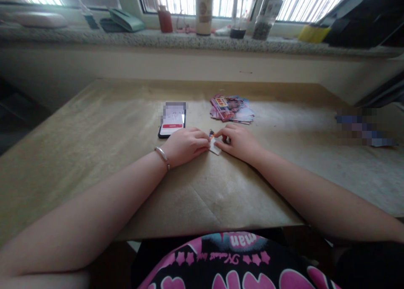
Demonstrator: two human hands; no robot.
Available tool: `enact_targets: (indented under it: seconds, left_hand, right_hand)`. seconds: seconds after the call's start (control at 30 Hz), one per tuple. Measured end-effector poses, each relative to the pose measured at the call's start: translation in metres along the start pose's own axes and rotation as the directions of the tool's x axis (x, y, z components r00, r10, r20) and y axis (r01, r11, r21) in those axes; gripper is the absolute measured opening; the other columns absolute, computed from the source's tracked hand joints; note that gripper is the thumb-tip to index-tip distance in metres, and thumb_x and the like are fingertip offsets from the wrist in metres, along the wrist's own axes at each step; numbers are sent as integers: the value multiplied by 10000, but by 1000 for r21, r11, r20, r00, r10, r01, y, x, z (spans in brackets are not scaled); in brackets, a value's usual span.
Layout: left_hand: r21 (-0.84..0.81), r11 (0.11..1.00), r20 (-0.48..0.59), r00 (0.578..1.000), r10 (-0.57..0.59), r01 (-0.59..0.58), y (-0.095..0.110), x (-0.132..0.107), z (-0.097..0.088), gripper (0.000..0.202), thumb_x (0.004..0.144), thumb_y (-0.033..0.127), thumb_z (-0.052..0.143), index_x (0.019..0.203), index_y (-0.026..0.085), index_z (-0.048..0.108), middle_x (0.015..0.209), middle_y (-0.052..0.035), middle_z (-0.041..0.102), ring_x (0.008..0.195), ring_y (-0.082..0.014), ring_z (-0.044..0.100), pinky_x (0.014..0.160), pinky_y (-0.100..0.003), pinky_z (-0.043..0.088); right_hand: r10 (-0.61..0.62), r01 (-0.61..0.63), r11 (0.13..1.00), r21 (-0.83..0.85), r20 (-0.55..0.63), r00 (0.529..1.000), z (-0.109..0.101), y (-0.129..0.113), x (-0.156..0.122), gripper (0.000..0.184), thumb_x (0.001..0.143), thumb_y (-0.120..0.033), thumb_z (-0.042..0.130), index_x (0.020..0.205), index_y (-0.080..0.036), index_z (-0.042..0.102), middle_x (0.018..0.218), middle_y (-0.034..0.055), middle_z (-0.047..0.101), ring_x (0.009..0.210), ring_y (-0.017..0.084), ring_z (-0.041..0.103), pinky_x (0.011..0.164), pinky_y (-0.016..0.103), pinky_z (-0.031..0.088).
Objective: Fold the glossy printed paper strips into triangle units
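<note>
Both hands rest on the brown table (94,125), meeting over a small white paper piece (215,146) with a coloured corner. My left hand (186,145), with a silver bracelet on its wrist, has its fingers curled and pinched on the paper's left edge. The fingers of my right hand (238,141) are pressed together on the paper's right edge. A pile of colourful printed cards or packets (232,109) lies just beyond my right hand. A phone (172,121) with a lit screen lies just beyond my left hand.
A stone window ledge (189,38) runs behind the table, bearing a red bottle (165,19), a tall cylinder (204,9), jars and a green pouch (126,19). A blurred object (366,127) lies at the table's right side.
</note>
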State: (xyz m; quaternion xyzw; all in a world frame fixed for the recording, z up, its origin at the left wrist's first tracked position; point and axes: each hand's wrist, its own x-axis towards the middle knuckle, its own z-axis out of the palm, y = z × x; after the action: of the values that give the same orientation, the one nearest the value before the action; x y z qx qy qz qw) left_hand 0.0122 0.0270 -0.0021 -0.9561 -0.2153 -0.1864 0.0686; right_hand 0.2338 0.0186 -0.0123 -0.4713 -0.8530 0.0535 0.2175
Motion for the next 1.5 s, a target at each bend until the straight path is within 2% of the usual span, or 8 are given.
enact_targets:
  seconds: [0.2, 0.3, 0.4, 0.53, 0.63, 0.9, 1.23, 1.5]
  left_hand:
    - [-2, 1000, 66, 998, -9, 9, 1, 1, -2, 229, 933, 201, 491, 1037, 179, 694, 998, -72, 711, 904, -186, 649, 788, -299, 524]
    - [-47, 999, 59, 998, 28, -25, -2, -1, -1, 273, 953, 211, 469, 1119, 212, 685, 1084, -62, 705, 967, -184, 647, 848, -310, 526]
    - [-58, 998, 49, 998, 35, -32, -6, -3, 0, 288, 961, 223, 460, 1135, 232, 689, 1120, -67, 691, 985, -177, 640, 859, -309, 527]
    - [-64, 998, 59, 998, 14, -10, -7, -4, 0, 297, 945, 204, 476, 1141, 249, 695, 1139, -68, 684, 992, -175, 637, 870, -311, 526]
    - [-79, 997, 83, 996, 13, -6, -8, -3, -2, 298, 941, 202, 480, 1139, 244, 699, 1151, -71, 681, 1011, -183, 635, 888, -321, 524]
    - [-87, 996, 100, 995, 15, -6, -8, -4, -2, 294, 929, 199, 501, 1140, 256, 698, 1169, -70, 669, 1030, -183, 622, 910, -326, 516]
    - [-90, 996, 124, 992, 35, -24, -6, -4, -7, 330, 902, 170, 505, 1194, 207, 657, 1201, -96, 657, 1084, -201, 618, 944, -348, 525]
    - [1, 999, 66, 997, 35, -35, -6, -7, -2, 322, 928, 180, 466, 1187, 199, 657, 1197, -94, 666, 1064, -199, 635, 897, -339, 549]
  right_hand:
    - [12, -11, 999, 42, -27, 1000, 3, 6, 3, 173, 849, -332, 606, 892, -201, 710, 777, 40, 618, 755, 179, 555, 706, 299, 413]
    - [-48, 49, 999, 23, -59, 997, 4, 8, 2, 178, 864, -305, 581, 902, -199, 719, 864, 65, 653, 850, 204, 575, 789, 324, 434]
    - [-130, 129, 991, -27, -38, 991, 4, 9, 1, 236, 885, -282, 543, 1014, -184, 715, 1047, 90, 674, 999, 239, 559, 912, 367, 418]
    - [-164, 168, 979, -113, 44, 986, 2, 8, 3, 367, 903, -242, 464, 1211, -179, 652, 1156, 109, 634, 1041, 264, 517, 935, 404, 404]
    - [-158, 170, 971, -166, 78, 984, 2, 6, 6, 436, 889, -232, 450, 1294, -188, 606, 1171, 128, 599, 1037, 274, 499, 930, 418, 399]
    - [-83, 107, 975, -194, 126, 988, 1, 3, 14, 495, 841, -255, 486, 1324, -198, 584, 1129, 137, 574, 1022, 293, 490, 915, 429, 393]
    - [-85, 93, 988, -124, 64, 994, 7, 12, 13, 431, 917, -259, 417, 1295, -189, 611, 1102, 136, 586, 1020, 277, 504, 912, 421, 395]
    - [-142, 142, 988, 67, -4, 990, 2, 20, 7, 244, 863, -307, 581, 1068, -218, 679, 1061, 99, 623, 1012, 246, 551, 925, 401, 412]
